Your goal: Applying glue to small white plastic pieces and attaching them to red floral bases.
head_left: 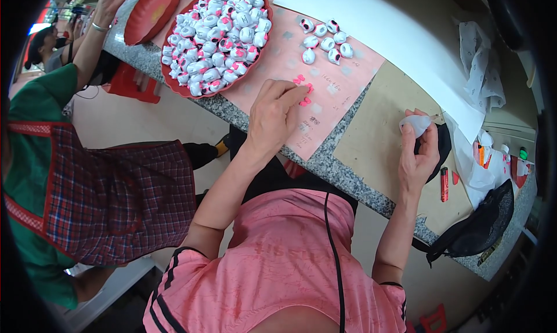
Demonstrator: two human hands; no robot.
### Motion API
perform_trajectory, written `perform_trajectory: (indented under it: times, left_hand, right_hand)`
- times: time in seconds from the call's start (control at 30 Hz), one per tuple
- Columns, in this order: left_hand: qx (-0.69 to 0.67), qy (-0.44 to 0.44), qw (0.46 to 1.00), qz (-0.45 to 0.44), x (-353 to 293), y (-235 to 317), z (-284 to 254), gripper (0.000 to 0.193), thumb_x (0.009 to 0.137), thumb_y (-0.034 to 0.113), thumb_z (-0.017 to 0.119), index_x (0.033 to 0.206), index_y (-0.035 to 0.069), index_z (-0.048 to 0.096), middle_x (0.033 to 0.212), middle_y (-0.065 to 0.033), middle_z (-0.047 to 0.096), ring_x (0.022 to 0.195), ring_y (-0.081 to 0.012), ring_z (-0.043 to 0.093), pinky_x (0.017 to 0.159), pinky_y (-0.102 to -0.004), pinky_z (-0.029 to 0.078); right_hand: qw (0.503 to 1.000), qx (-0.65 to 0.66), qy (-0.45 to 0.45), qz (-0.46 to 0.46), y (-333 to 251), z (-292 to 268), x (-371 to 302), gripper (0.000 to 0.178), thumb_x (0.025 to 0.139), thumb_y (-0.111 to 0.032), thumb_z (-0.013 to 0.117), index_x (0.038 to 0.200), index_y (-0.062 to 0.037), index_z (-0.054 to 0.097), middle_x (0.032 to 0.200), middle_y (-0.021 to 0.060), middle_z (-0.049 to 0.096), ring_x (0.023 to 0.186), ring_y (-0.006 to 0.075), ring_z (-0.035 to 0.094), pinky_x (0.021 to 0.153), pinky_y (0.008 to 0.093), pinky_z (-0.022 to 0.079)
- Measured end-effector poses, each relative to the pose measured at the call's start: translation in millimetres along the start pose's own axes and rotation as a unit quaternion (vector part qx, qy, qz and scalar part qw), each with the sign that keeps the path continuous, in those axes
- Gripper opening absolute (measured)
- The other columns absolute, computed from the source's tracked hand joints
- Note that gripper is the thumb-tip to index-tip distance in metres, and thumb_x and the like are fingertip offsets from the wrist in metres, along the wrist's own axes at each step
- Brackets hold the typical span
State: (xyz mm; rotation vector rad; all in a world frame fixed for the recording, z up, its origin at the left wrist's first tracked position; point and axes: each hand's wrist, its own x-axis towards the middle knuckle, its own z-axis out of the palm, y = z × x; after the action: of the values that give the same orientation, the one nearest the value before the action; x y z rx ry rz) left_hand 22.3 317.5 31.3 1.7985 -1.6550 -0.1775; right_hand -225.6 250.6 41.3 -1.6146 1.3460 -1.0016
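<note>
Pinching a small white wrapped ball [415,124] in our right hand [419,156], we press our left hand's [271,119] fingertips onto small pink stickers [301,89] on the pink paper sheet [339,83].

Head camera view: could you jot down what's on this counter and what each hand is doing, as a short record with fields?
Surface: speckled stone counter with a pink paper sheet on it
Left hand: fingertips on small pink stickers on the sheet
Right hand: holds a small white wrapped piece
Red tray: heaped with white-and-pink wrapped balls
Loose balls: small cluster on the sheet
Nearby: second red tray, red lighter, black bag, another person's apron
</note>
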Motion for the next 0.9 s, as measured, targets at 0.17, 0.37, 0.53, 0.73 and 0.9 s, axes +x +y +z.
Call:
perform_trajectory:
  times: [0.17,0.37,0.53,0.73,0.9]
  left_hand:
    - [0.049,-0.003,0.997,-0.053,12,1,-1,0.028,0.069,-0.005,0.057,0.096,0.000,0.063,0.090,-0.0125,0.056,0.084,-0.0276,0.052,0.073,-0.0353,0.045]
    - [0.033,0.001,0.999,-0.010,33,5,2,0.027,0.071,-0.003,0.059,0.097,-0.001,0.063,0.091,-0.0134,0.055,0.085,-0.0285,0.050,0.074,-0.0362,0.043]
    - [0.025,0.046,0.998,0.034,59,16,21,0.024,0.071,0.003,0.064,0.095,0.001,0.064,0.090,-0.0123,0.055,0.085,-0.0280,0.050,0.073,-0.0364,0.043]
    - [0.066,0.051,0.996,0.012,68,15,36,0.026,0.069,0.011,0.070,0.092,0.002,0.064,0.090,-0.0118,0.056,0.087,-0.0279,0.050,0.074,-0.0364,0.043]
    - [0.035,0.032,0.999,0.025,70,13,29,0.026,0.070,0.013,0.070,0.093,0.001,0.063,0.090,-0.0119,0.057,0.089,-0.0281,0.050,0.075,-0.0364,0.044]
  right_hand:
    - [1.000,0.005,0.002,0.004,-1,1,1,0.027,0.087,-0.011,0.057,0.111,0.0016,0.052,0.103,0.0094,0.060,0.091,0.0115,0.055,0.082,0.0237,0.043]
    - [1.000,-0.003,0.004,0.006,1,1,2,0.027,0.086,-0.011,0.057,0.110,0.0018,0.052,0.102,0.0087,0.061,0.090,0.0111,0.055,0.081,0.0235,0.043]
    - [1.000,0.018,0.010,0.007,-1,1,1,0.027,0.086,-0.010,0.056,0.110,0.0023,0.052,0.101,0.0086,0.061,0.089,0.0111,0.055,0.081,0.0234,0.043]
    - [1.000,-0.005,-0.002,0.003,-1,-1,1,0.025,0.086,-0.009,0.056,0.108,0.0029,0.052,0.099,0.0087,0.061,0.087,0.0111,0.054,0.080,0.0232,0.042]
    - [1.000,0.008,0.004,0.003,-3,-1,2,0.025,0.086,-0.009,0.056,0.107,0.0030,0.052,0.098,0.0087,0.061,0.087,0.0111,0.054,0.079,0.0232,0.042]
